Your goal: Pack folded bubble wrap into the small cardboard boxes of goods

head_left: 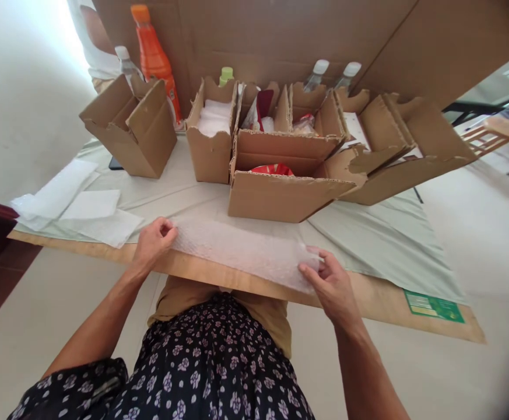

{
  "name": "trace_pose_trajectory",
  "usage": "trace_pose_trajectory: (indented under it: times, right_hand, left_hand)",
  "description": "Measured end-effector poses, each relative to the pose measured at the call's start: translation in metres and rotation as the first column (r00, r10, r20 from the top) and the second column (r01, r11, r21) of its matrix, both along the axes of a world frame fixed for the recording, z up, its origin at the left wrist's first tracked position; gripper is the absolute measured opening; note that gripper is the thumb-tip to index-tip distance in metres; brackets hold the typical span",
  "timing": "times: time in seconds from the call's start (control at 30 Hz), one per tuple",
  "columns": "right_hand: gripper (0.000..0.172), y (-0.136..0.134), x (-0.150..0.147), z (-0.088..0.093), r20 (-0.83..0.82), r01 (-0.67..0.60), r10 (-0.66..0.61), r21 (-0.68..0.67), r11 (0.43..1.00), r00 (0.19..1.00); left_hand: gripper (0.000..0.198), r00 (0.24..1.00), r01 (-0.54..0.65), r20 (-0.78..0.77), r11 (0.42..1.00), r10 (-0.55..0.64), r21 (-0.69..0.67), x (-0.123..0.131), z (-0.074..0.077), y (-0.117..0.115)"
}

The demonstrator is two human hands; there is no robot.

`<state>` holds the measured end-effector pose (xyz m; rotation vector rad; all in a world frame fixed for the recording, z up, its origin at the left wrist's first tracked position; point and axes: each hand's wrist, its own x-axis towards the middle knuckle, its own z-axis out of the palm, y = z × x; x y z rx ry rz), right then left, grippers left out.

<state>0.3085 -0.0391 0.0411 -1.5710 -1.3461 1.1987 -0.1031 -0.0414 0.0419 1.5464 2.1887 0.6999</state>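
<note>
A long strip of bubble wrap stretches between my two hands at the table's front edge. My left hand pinches its left end between thumb and fingers. At the other end, my right hand grips the strip, thumb on top and fingers curled behind. To the left lie more white wrapping pieces: a longer bubble wrap sheet and a smaller folded white sheet. Just beyond the strip stands a low open cardboard box with a red packet inside.
Behind are several open cardboard boxes, one with white folded pieces. A separate cardboard box stands left, by an orange bottle. Clear bottles with white caps stand behind the boxes. A green label sits on the wooden table edge.
</note>
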Motion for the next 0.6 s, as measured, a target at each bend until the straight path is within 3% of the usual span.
trace_pose_trajectory:
  times: [0.1, 0.2, 0.33, 0.47, 0.53, 0.6]
  right_hand:
    - [0.082, -0.025, -0.016, -0.006, -0.122, -0.046, 0.032, -0.111, 0.993, 0.992]
    - [0.092, -0.05, -0.04, -0.016, -0.151, -0.083, 0.068, -0.092, 0.992, 0.986]
    - [0.085, -0.08, -0.078, -0.024, -0.01, -0.121, 0.121, -0.003, 0.993, 0.993]
    - [0.078, -0.096, -0.103, -0.028, 0.131, -0.234, 0.234, -0.021, 0.972, 0.963]
    - [0.069, -0.098, -0.107, -0.03, 0.13, -0.326, 0.325, -0.012, 0.945, 0.937]
    - [0.054, -0.096, -0.107, -0.03, 0.113, -0.417, 0.414, 0.001, 0.909, 0.903]
  left_hand:
    - [0.027, 0.998, 0.023, 0.063, 1.0, -0.023, 0.0, -0.014, 0.004, 0.013]
    - [0.038, 0.995, 0.072, 0.062, 0.997, -0.073, 0.019, -0.024, 0.01, 0.036]
    - [0.034, 0.987, 0.161, -0.036, 0.984, -0.159, 0.069, -0.026, 0.022, 0.077]
    - [0.032, 0.968, 0.231, -0.131, 0.963, -0.213, 0.136, -0.013, 0.025, 0.114]
    - [0.038, 0.963, 0.241, -0.167, 0.953, -0.211, 0.185, -0.001, 0.021, 0.114]
    - [0.043, 0.961, 0.254, -0.184, 0.927, -0.209, 0.276, 0.011, 0.013, 0.094]
